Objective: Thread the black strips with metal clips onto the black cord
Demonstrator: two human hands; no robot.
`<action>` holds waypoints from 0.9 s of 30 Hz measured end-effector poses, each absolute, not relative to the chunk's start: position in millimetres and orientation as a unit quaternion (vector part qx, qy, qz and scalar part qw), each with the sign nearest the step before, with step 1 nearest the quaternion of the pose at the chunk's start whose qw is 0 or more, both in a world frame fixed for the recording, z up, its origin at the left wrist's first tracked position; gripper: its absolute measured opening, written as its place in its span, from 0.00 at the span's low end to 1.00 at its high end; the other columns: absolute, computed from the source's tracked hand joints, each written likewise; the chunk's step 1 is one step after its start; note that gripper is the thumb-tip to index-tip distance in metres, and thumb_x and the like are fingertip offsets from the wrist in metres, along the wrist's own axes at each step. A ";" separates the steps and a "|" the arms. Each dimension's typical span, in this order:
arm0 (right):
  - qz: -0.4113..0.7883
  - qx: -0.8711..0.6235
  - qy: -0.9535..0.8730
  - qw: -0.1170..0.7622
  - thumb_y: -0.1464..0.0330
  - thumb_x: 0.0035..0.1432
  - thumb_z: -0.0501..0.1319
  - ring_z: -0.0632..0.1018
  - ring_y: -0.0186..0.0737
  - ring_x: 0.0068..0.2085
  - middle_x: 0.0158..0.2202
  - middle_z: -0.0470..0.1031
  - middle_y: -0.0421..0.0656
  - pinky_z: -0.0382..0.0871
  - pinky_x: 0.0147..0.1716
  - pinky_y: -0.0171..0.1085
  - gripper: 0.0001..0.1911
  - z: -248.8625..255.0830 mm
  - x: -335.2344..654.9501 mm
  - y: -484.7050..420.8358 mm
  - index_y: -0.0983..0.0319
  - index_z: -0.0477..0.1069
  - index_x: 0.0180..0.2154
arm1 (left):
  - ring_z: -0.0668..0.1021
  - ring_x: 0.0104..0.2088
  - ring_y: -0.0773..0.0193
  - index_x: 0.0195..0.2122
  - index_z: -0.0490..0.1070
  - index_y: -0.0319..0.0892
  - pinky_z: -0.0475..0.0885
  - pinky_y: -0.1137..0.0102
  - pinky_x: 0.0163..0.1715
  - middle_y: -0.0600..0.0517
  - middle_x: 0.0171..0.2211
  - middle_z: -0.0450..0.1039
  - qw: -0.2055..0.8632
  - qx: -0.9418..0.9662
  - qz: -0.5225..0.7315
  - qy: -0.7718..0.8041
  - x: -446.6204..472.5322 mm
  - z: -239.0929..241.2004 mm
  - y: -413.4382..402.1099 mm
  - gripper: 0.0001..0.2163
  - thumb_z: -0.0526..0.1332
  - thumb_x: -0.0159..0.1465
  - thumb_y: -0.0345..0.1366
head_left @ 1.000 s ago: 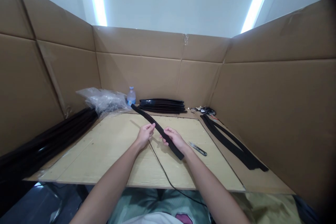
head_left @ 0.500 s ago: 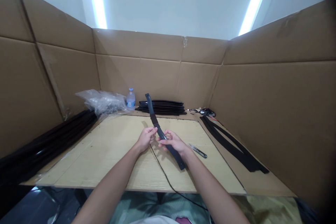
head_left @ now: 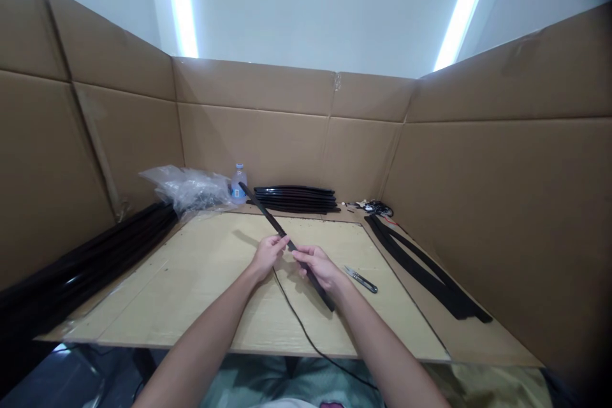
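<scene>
A long, narrow black strip [head_left: 262, 209] slants across the middle, its thin edge turned up to me and its far end near the bottle. My right hand [head_left: 321, 265] is closed around its near half, thumb lying along the edge. My left hand [head_left: 268, 255] pinches at the strip's middle, by a small raised band. A thin dark cord [head_left: 306, 329] runs from under my left hand down over the table's front edge; whether those fingers grip the cord too is hidden. To the right of my right hand lies a pair of thread snips [head_left: 362, 279].
Cardboard walls [head_left: 258, 134] enclose the table [head_left: 182, 293]. At the back stand a water bottle [head_left: 238, 186], clear plastic bags [head_left: 194, 188] and a stack of black strips [head_left: 294, 199]. Long black pieces [head_left: 90, 252] lie left; flat black strips [head_left: 425, 271] and tangled wires [head_left: 377, 207] lie right.
The black strip has been rolled from its broad face onto its thin edge, and its far end has swung left and down. My right fingers have closed more tightly around it.
</scene>
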State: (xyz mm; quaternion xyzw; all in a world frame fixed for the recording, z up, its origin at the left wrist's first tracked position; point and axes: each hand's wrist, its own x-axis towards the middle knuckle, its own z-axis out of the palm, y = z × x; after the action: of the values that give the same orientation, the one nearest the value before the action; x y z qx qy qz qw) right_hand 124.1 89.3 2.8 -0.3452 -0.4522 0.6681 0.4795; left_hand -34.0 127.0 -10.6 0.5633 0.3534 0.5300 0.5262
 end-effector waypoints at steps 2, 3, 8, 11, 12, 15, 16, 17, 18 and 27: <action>0.664 -0.342 -0.472 0.468 0.67 0.41 0.72 0.67 0.25 0.19 0.22 0.68 0.35 0.59 0.16 0.26 0.18 2.7 123.5 88.0 0.64 0.68 0.33 | 0.51 0.15 0.75 0.22 0.59 0.40 0.44 0.74 0.17 0.62 0.14 0.49 0.543 0.555 0.525 0.350 -33.1 -9.6 125.1 0.21 0.64 0.52 0.53; 0.662 -0.338 -0.482 0.464 0.67 0.40 0.72 0.68 0.26 0.19 0.22 0.69 0.35 0.59 0.16 0.26 0.18 3.4 123.4 87.5 0.63 0.67 0.32 | 0.51 0.15 0.76 0.22 0.59 0.40 0.43 0.74 0.17 0.63 0.14 0.49 0.550 0.554 0.521 0.346 -32.9 -9.1 124.1 0.21 0.64 0.52 0.53; 0.672 -0.302 -0.479 0.477 0.58 0.46 0.68 0.68 0.27 0.18 0.28 0.74 0.40 0.53 0.13 0.25 0.20 9.2 124.6 88.0 0.61 0.61 0.33 | 0.51 0.15 0.76 0.21 0.58 0.40 0.43 0.74 0.17 0.62 0.14 0.49 0.558 0.554 0.520 0.336 -33.4 -10.2 124.5 0.21 0.63 0.54 0.52; 0.687 -0.285 -0.461 0.485 0.58 0.49 0.65 0.69 0.28 0.19 0.29 0.75 0.42 0.53 0.14 0.26 0.18 9.4 124.9 89.3 0.61 0.62 0.32 | 0.50 0.14 0.76 0.20 0.57 0.41 0.42 0.73 0.16 0.62 0.14 0.48 0.555 0.546 0.527 0.340 -34.4 -11.7 127.4 0.21 0.63 0.54 0.51; 0.687 -0.284 -0.460 0.486 0.59 0.48 0.66 0.69 0.29 0.20 0.29 0.75 0.43 0.55 0.15 0.27 0.17 8.8 124.9 89.5 0.62 0.62 0.32 | 0.50 0.14 0.76 0.20 0.58 0.41 0.42 0.73 0.16 0.62 0.14 0.48 0.554 0.545 0.528 0.343 -34.8 -11.8 128.0 0.21 0.63 0.54 0.52; 0.684 -0.298 -0.466 0.476 0.63 0.45 0.69 0.71 0.30 0.23 0.27 0.75 0.41 0.60 0.19 0.28 0.18 6.2 125.5 89.3 0.63 0.66 0.35 | 0.50 0.14 0.76 0.19 0.60 0.40 0.42 0.73 0.16 0.61 0.13 0.48 0.555 0.548 0.524 0.344 -36.1 -11.0 127.6 0.22 0.61 0.55 0.53; 0.684 -0.306 -0.468 0.468 0.64 0.44 0.70 0.71 0.30 0.22 0.26 0.74 0.40 0.61 0.20 0.29 0.19 5.6 126.1 89.1 0.63 0.67 0.37 | 0.50 0.14 0.76 0.19 0.60 0.40 0.42 0.73 0.16 0.61 0.13 0.48 0.559 0.550 0.519 0.339 -36.6 -10.5 126.8 0.22 0.61 0.55 0.53; 0.683 -0.316 -0.473 0.459 0.65 0.43 0.70 0.70 0.29 0.22 0.25 0.73 0.39 0.61 0.20 0.29 0.20 5.3 126.7 89.0 0.63 0.68 0.39 | 0.50 0.14 0.76 0.19 0.59 0.40 0.42 0.73 0.16 0.61 0.13 0.48 0.566 0.553 0.513 0.331 -37.0 -10.0 125.9 0.22 0.61 0.55 0.53; 0.680 -0.326 -0.481 0.448 0.65 0.43 0.70 0.69 0.29 0.20 0.24 0.72 0.38 0.61 0.19 0.29 0.21 5.3 127.5 89.0 0.64 0.69 0.38 | 0.50 0.14 0.76 0.19 0.58 0.40 0.42 0.73 0.16 0.62 0.14 0.48 0.576 0.554 0.507 0.323 -37.3 -9.6 124.9 0.22 0.62 0.55 0.52; 0.670 -0.298 -0.503 0.457 0.66 0.37 0.73 0.73 0.31 0.22 0.27 0.75 0.39 0.59 0.17 0.27 0.24 10.1 127.6 85.5 0.61 0.59 0.29 | 0.58 0.16 0.73 0.21 0.65 0.38 0.49 0.73 0.17 0.58 0.16 0.56 0.550 0.591 0.494 0.323 -34.9 -8.5 122.5 0.20 0.63 0.54 0.51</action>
State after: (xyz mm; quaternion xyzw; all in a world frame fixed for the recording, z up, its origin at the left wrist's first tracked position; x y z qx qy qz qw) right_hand 127.6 85.5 10.1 -0.2985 -0.5032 0.6702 0.4566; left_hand -34.9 122.5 -8.5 0.5909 0.3230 0.4945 0.5496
